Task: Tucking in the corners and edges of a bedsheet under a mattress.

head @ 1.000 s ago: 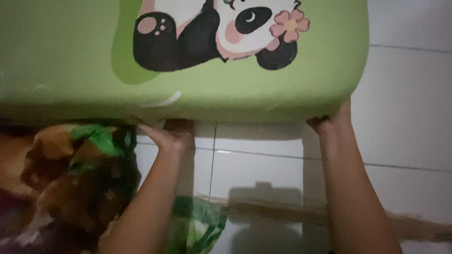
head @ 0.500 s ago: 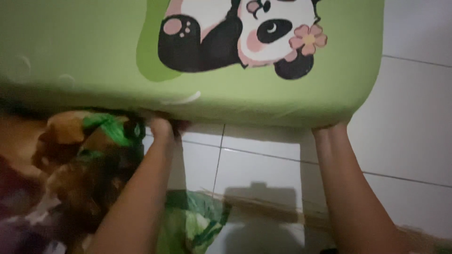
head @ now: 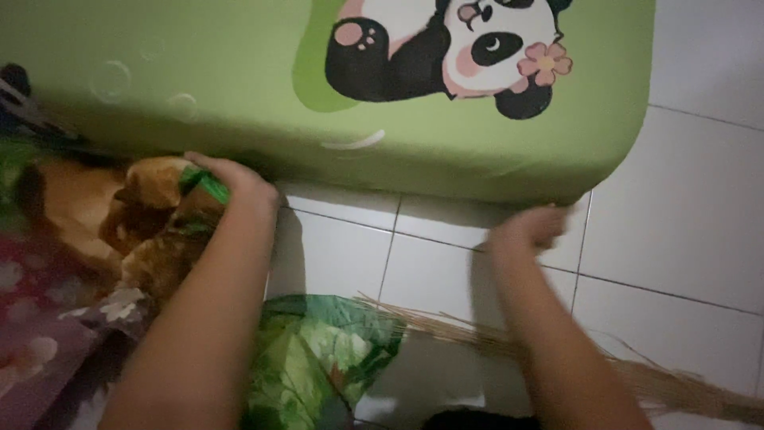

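Note:
A mattress [head: 239, 95] in a green sheet with a panda print [head: 454, 52] fills the top of the view. My left hand [head: 235, 181] lies palm down at its lower edge. It rests on a bunched brown and green cloth [head: 155, 215], and its fingertips are hidden in the shadow under the mattress. My right hand [head: 529, 228] is blurred, just below the mattress's right corner. Its curled fingers touch the sheet's bottom hem. Whether either hand grips anything is unclear.
White floor tiles [head: 684, 207] lie below and right of the mattress. A straw broom [head: 637, 374] lies across the floor at bottom right. A leaf-patterned green cloth [head: 326, 358] sits between my arms, and a purple floral cloth [head: 32, 350] is at bottom left.
My left hand has moved left from under the mattress edge onto the brown and green cloth. My right hand has come out from under the corner and shifted left. The view has panned.

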